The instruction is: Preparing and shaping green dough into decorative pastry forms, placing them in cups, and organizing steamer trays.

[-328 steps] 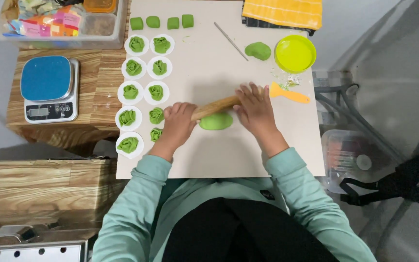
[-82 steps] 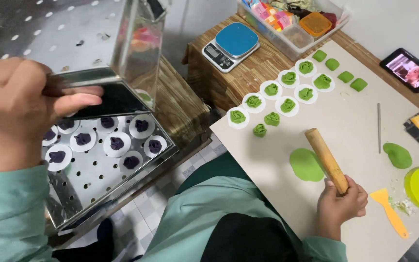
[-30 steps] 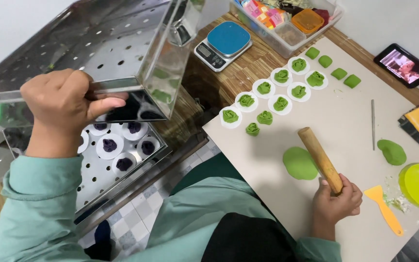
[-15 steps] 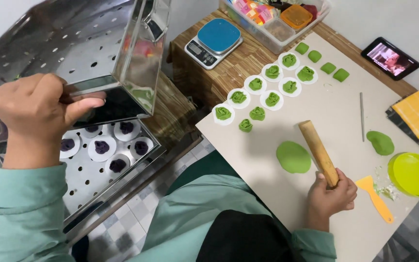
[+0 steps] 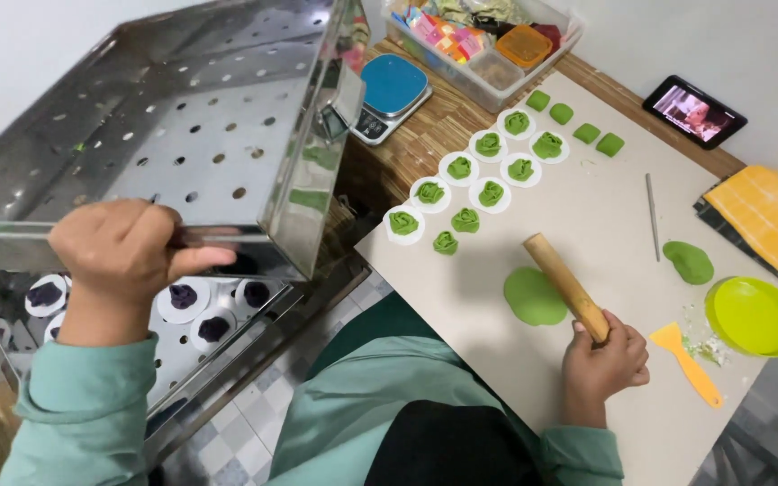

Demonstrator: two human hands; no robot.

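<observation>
My left hand (image 5: 128, 256) grips the front rim of a perforated steel steamer tray (image 5: 173, 135) and holds it tilted up above a lower steel tray (image 5: 182, 360). On that lower tray sit dark purple dough pieces (image 5: 182, 295) on white paper rounds. My right hand (image 5: 603, 360) clasps the near end of a wooden rolling pin (image 5: 567, 286), which lies across a flattened green dough disc (image 5: 533, 297) on the white work mat (image 5: 587, 216). Several green rose-shaped dough pieces (image 5: 474, 193) on white rounds line the mat's far left edge.
A blue kitchen scale (image 5: 391, 90) and a clear box of coloured items (image 5: 488, 40) stand on the wooden table. A green dough lump (image 5: 689, 261), lime bowl (image 5: 754, 315), orange scraper (image 5: 686, 358), thin stick (image 5: 651, 216), yellow cloth (image 5: 772, 216) and phone (image 5: 695, 110) lie to the right.
The raised steel tray has moved rightward and nearer, covering more of the purple pieces. My right hand stays on the rolling pin over the green disc.
</observation>
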